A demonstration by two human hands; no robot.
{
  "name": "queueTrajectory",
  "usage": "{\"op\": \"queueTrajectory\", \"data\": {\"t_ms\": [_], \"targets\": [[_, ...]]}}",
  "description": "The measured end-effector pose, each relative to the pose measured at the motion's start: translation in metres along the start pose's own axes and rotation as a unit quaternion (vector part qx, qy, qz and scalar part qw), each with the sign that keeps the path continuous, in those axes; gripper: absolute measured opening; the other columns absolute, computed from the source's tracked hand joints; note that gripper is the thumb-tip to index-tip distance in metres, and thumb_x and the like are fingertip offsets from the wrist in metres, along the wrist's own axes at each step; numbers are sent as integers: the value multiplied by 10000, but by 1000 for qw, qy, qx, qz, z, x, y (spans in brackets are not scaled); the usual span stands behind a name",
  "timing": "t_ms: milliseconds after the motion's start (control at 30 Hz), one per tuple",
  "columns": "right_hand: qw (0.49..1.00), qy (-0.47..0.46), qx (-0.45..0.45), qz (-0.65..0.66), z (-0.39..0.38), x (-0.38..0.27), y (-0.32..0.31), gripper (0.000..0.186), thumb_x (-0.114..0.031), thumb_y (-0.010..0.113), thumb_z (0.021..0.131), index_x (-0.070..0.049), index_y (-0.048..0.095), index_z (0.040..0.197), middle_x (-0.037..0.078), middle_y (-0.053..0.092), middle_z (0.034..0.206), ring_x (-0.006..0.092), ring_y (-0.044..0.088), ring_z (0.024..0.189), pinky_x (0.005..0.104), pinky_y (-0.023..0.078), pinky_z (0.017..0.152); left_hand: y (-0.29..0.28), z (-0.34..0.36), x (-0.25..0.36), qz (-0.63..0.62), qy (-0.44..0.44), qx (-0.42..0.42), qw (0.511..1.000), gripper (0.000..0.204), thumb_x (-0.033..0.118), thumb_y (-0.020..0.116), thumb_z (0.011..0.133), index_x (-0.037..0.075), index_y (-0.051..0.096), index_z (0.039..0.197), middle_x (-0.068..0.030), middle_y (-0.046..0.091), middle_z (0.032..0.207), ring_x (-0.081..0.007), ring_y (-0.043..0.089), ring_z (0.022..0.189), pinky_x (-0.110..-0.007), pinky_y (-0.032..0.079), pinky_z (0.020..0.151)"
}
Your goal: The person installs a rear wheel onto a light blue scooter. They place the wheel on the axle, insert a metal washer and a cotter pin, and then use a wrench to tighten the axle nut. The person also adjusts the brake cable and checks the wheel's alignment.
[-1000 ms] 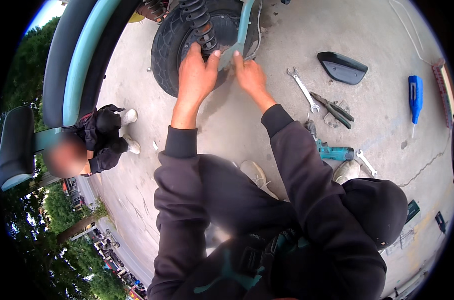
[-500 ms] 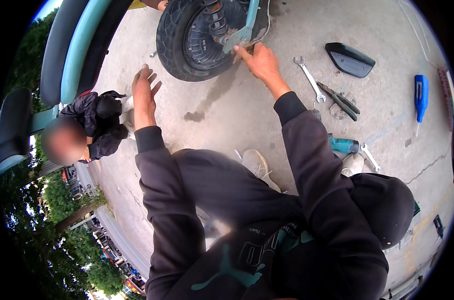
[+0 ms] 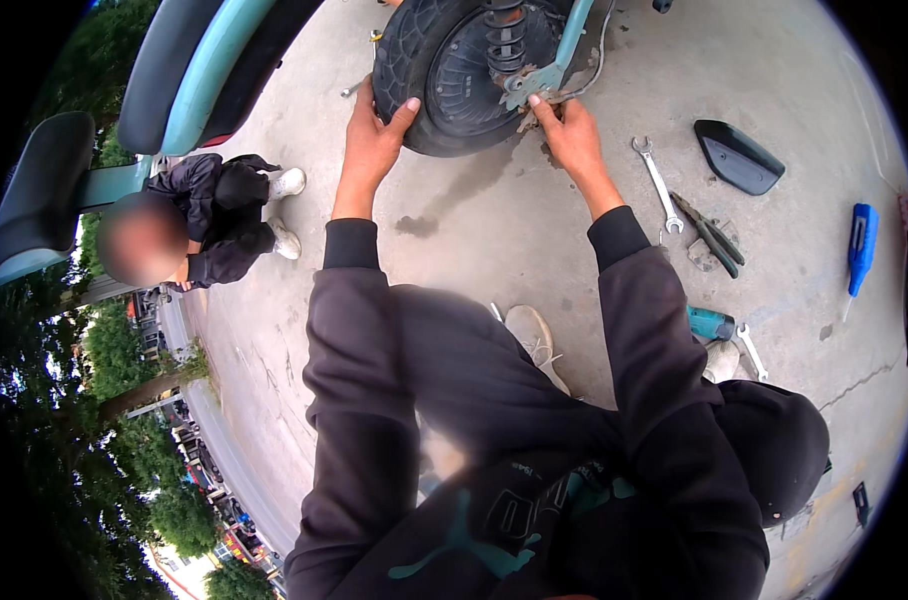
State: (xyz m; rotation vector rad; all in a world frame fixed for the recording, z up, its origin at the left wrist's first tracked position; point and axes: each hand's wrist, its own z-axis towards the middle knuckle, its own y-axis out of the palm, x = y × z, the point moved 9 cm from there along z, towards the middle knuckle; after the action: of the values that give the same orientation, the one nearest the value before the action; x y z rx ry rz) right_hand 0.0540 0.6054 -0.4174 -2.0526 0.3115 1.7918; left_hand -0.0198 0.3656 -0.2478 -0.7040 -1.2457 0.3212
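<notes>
The wheel of a teal scooter stands upright at the top of the view, with a black treaded tire (image 3: 398, 65) and a dark finned hub (image 3: 462, 105). My left hand (image 3: 370, 150) is closed on the tire's near left side, thumb on the sidewall and fingers behind it. At the hub's right, my right hand (image 3: 574, 142) pinches the lower end of the teal bracket (image 3: 546, 82), its fingers partly hidden. A rusty coil-spring shock absorber (image 3: 506, 42) rises above this bracket. A thin cable (image 3: 602, 60) runs down beside it.
On the concrete to the right lie a wrench (image 3: 658, 185), pliers (image 3: 712, 236), a black plastic cover (image 3: 739, 158), a blue screwdriver (image 3: 861, 245), a teal power tool (image 3: 710, 322) and another wrench (image 3: 752, 352). A person (image 3: 229, 225) squats at left below the scooter's seat (image 3: 164, 70).
My left hand, open in the air before, has moved up and taken hold of the tire. My right hand stays at the bracket. The whole view has shifted slightly.
</notes>
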Motion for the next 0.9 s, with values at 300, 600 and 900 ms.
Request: {"op": "queueTrajectory", "data": {"t_ms": [300,600,900], "targets": [[994,92,-33,-38,16,22,10,735,-675,512,953,37,678,882,142,691,784,300,646,735,443,486,712,-23,-2,6,59,6,49,997,812,359,793,870,-101,447,1443,-239,614,1304,-293,593,1246,-366,462,1054],[995,66,0,74,21,29,11,545,-526,596,999,-33,591,767,14,533,643,103,456,562,290,351,509,-13,-21,12,-300,-241,-23,923,313,324,493,1073,54,632,1148,2,648,887,-95,611,735,-240,410,581],[990,74,12,120,8,11,11,578,-579,555,999,-116,493,658,-21,439,561,101,398,472,294,287,443,-6,-17,8,-369,-247,11,896,324,327,504,1067,51,631,1181,-12,674,952,-99,625,741,-220,403,567]]}}
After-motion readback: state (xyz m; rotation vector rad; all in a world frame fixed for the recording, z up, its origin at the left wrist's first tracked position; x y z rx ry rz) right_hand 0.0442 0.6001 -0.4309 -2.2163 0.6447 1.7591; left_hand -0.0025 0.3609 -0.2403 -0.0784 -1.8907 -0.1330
